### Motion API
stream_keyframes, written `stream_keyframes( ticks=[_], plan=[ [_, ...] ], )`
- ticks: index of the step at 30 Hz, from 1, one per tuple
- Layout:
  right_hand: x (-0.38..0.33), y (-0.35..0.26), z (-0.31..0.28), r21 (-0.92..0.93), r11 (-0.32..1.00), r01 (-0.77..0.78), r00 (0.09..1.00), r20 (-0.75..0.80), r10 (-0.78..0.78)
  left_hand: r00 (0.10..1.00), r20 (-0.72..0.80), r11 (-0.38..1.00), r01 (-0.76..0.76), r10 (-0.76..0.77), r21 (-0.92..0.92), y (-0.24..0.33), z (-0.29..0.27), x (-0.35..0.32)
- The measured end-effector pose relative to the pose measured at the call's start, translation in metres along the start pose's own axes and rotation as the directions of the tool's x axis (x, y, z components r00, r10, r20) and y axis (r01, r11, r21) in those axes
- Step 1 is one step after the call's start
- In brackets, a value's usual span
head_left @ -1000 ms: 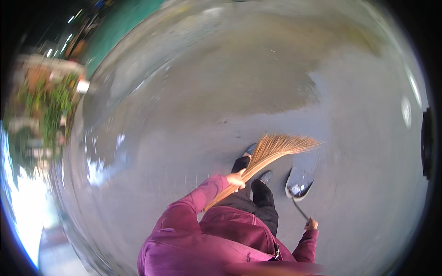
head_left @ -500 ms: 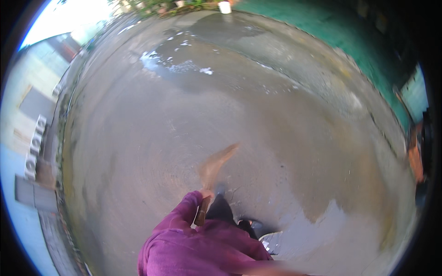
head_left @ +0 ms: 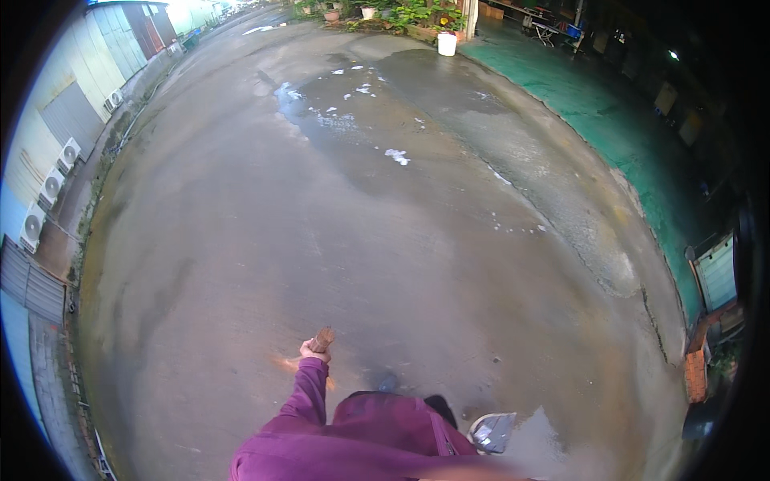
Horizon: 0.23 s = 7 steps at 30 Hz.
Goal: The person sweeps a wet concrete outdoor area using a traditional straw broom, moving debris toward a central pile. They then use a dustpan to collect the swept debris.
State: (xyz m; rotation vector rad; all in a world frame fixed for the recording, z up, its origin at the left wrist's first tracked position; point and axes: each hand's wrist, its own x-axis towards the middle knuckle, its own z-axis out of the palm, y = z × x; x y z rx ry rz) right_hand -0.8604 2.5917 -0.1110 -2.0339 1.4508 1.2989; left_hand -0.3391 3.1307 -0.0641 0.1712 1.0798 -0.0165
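My left hand, at the end of a purple sleeve, is closed round the brown handle of a hand broom. The handle's end points up and forward. Below and beside the hand, an orange-brown smear on the picture seems to be the broom's bristles. To the right of my body, a grey dustpan with a dark rim shows low above the wet floor. My right hand does not show; a pinkish blur crosses the lower edge near the dustpan.
Wet concrete spreads ahead, with white foam patches farther off. A white bucket stands by potted plants. Green flooring lies right. Air-conditioner units line the left wall. Red-brown bricks are at the right.
My left hand has swung leftward, and the broom has turned from pointing ahead to lying back under the hand. The view has tilted up, showing more of the far yard.
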Motion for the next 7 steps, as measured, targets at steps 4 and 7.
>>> stream_keyframes(
  ticks=[4,7],
  plan=[
    [0.034,-0.070,-0.052,-0.387,0.919,0.072,0.997,0.019,-0.070,0.789,0.235,0.458,-0.541,0.568,0.705,0.039,0.024,0.037],
    [0.067,-0.146,-0.103,-0.595,0.797,0.101,0.992,0.001,-0.124,0.624,0.367,-0.123,-0.398,0.690,0.909,0.048,0.054,0.025]
  ],
)
